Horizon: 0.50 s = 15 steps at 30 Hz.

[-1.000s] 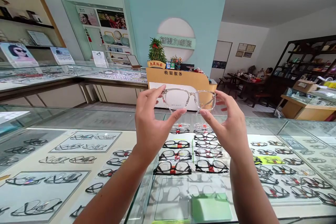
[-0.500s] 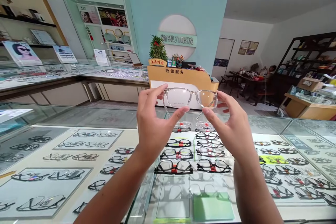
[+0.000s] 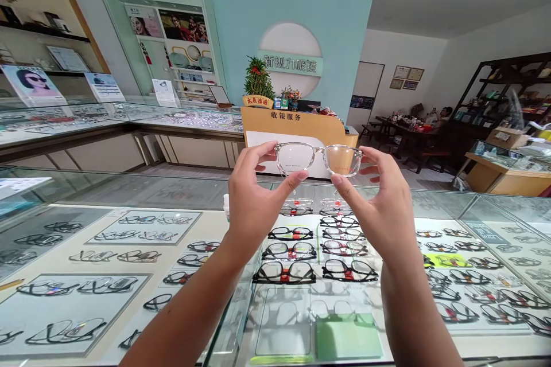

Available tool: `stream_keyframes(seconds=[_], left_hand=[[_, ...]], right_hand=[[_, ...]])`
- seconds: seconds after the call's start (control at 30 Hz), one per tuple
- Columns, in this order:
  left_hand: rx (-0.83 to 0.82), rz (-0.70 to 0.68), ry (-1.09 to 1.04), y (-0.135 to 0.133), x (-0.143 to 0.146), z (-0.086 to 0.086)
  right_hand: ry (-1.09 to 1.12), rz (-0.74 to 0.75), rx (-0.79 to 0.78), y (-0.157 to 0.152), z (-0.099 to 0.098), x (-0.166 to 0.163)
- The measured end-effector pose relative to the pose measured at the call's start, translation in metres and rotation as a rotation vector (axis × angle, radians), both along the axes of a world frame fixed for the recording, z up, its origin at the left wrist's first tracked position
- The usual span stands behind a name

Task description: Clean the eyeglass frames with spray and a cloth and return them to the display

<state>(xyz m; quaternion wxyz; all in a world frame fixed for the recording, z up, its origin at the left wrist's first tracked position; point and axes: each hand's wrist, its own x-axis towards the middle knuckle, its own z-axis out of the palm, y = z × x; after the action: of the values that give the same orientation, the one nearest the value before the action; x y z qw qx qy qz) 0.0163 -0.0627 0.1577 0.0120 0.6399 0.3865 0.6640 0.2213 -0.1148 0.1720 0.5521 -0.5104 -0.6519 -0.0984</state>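
Note:
I hold a pair of clear-framed glasses [image 3: 318, 159] up at chest height above a glass display counter [image 3: 129, 192]. My left hand [image 3: 252, 200] pinches the left rim between thumb and forefinger. My right hand [image 3: 379, 206] pinches the right rim the same way. The lenses face away from me toward the shop, and the temples look folded. Below them, inside the counter, lie rows of dark-framed glasses [image 3: 316, 255] with red tags.
Trays of eyeglasses [image 3: 77, 289] fill the counter to the left and right [image 3: 477, 292]. A green cloth [image 3: 348, 337] lies near the front edge. A wooden cashier desk [image 3: 297, 126] with a small plant stands behind. A person sits at a table [image 3: 434, 120] at far right.
Both hands with the glasses have shifted slightly to the right and the frame has tilted a little. The grip is unchanged.

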Motion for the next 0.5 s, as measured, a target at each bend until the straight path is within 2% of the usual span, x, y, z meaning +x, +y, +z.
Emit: stream_keyframes(seconds=[0.33, 0.5], left_hand=[[-0.047, -0.085, -0.027, 0.0052, 0.0009, -0.0029], [0.018, -0.013, 0.018, 0.0038, 0.001, -0.0022]], right_hand=[[-0.016, -0.045, 0.03, -0.0027, 0.0019, -0.0011], [-0.02, -0.031, 0.004, -0.0014, 0.0019, -0.0002]])
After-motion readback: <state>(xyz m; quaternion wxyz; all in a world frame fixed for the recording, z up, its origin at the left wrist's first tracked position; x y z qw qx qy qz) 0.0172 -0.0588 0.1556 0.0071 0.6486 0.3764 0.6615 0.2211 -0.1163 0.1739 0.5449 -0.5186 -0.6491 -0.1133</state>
